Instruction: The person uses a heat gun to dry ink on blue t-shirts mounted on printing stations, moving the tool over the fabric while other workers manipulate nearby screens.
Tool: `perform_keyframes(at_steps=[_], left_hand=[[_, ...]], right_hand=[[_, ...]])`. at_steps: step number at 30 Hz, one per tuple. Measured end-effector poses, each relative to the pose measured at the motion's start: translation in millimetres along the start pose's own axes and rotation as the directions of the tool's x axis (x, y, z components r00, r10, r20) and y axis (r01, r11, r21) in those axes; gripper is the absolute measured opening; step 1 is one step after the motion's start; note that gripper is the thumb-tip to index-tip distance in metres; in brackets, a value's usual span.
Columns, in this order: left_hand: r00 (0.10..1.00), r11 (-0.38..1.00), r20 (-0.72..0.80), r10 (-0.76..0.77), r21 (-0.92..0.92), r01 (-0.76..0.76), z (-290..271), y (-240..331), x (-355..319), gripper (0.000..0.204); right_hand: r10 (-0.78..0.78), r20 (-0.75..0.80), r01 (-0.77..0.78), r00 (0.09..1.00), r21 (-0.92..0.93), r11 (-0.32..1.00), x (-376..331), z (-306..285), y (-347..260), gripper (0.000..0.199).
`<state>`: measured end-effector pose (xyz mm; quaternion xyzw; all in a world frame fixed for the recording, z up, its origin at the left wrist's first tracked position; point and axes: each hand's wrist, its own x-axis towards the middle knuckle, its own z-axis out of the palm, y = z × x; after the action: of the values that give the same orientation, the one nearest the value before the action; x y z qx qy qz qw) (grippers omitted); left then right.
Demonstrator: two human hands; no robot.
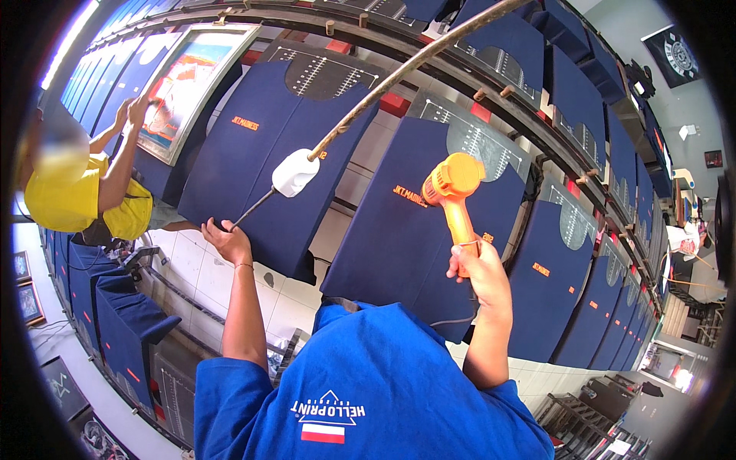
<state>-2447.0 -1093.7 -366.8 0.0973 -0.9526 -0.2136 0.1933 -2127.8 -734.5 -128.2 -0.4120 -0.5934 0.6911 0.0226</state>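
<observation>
My right hand (pixel 489 277) is wrapped round the handle of an orange heat gun (pixel 454 184), held over a navy shirt (pixel 414 230) with small orange prints. A thin cord hangs from the gun's lower end. My left hand (pixel 230 244), at the left, has its fingertips closed on a black cord (pixel 253 209). That cord runs up to a white plug connector (pixel 295 172), from which a thicker brown cable (pixel 383 84) stretches toward the top right. Behind the connector lies another navy shirt (pixel 261 146) on its board.
A person in yellow (pixel 77 192) at the left has both hands on a framed printing screen (pixel 188 92). Dark rails (pixel 460 73) carry rows of shirt boards, and more navy shirts (pixel 567 268) continue to the right. Pale tiles (pixel 192 268) show between the rows.
</observation>
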Motion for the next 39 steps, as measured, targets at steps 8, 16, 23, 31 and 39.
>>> perform_keyframes(at_steps=[8, 16, 23, 31, 39], left_hand=[[0.997, 0.997, 0.047, -0.068, -0.033, 0.069, -9.2, 9.5, -0.7, 0.042], [0.995, 0.997, 0.056, -0.077, -0.022, 0.079, -11.2, 12.4, -1.4, 0.041], [0.999, 0.999, 0.023, -0.034, 0.011, 0.034, -5.8, 7.3, -0.1, 0.041], [1.0, 1.0, 0.01, -0.009, -0.01, 0.009, 0.4, -2.1, 1.2, 0.042], [1.0, 1.0, 0.018, -0.015, 0.019, 0.015, 1.3, -8.2, 0.9, 0.042]], right_hand=[[0.032, -0.002, -0.032, 0.999, 0.028, 0.999, -2.2, -6.9, -0.3, 0.024], [0.02, -0.013, -0.02, 1.0, 0.041, 0.999, -4.4, -8.5, 3.9, 0.025], [0.003, -0.029, -0.002, 1.0, 0.022, 1.0, -6.1, -6.9, 4.1, 0.027], [0.019, -0.035, -0.018, 0.999, 0.041, 0.999, -8.5, -7.9, 4.0, 0.026], [0.062, 0.001, -0.062, 0.998, 0.055, 0.997, -9.3, -17.6, 3.4, 0.025]])
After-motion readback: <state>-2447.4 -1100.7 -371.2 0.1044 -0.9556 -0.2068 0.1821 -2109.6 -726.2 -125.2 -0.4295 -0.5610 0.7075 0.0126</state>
